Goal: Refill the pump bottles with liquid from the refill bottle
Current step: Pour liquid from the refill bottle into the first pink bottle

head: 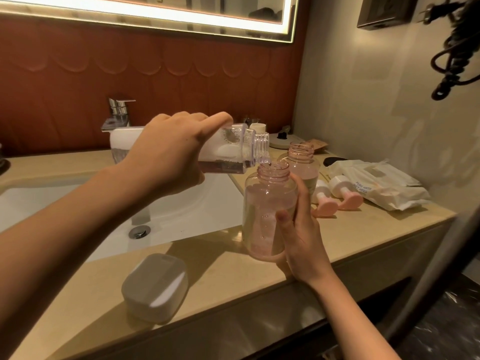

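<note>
soap case (155, 287) on beige counter (350, 229) | left grip (168, 154) clamps tilted refill bottle (233, 149) | right grip (304, 242) clamps pump bottle (267, 203)

Beyond the left hand (166, 157), a red scalloped wall (130, 74) carries a glowing-edged mirror (166, 16). Under that hand lie a white sink (65, 203) and beige counter (363, 229); a cream wall (363, 87) rises past the right hand (301, 237).

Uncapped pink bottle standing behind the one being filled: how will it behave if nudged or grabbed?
Back bottle looks like rigid clear plastic, so probably stiff under a grip. Its squat round body should resist tipping, but the neck is open: a hard shove could spill whatever is inside.
</note>
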`<state>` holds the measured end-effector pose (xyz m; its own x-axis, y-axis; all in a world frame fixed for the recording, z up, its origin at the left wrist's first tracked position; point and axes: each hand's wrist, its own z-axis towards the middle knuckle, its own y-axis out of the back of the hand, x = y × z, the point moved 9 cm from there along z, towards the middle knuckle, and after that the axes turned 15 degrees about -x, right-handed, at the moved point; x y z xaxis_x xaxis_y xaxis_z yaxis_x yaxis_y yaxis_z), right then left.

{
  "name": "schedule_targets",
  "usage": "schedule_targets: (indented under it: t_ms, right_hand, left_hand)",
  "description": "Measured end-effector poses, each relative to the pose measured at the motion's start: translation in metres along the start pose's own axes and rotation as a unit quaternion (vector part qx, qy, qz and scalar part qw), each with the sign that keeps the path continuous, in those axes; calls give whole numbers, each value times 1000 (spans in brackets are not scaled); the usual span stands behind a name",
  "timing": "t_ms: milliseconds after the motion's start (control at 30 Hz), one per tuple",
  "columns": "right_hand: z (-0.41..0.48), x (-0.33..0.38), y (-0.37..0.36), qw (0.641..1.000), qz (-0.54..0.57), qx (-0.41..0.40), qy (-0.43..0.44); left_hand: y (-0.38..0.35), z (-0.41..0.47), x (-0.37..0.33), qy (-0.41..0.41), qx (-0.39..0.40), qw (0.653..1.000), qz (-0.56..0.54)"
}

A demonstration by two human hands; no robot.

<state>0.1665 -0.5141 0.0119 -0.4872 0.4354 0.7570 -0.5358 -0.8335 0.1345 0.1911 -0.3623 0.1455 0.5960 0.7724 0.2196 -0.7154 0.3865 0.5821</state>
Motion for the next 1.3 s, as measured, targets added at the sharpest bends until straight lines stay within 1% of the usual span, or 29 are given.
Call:
schedule_targets:
  t_ms: [1300]
  right_hand:
    - [0,2,1,1000,-3,-8,6]
  left_hand:
    - [2,1,-1,-7,-12,1000,-4]
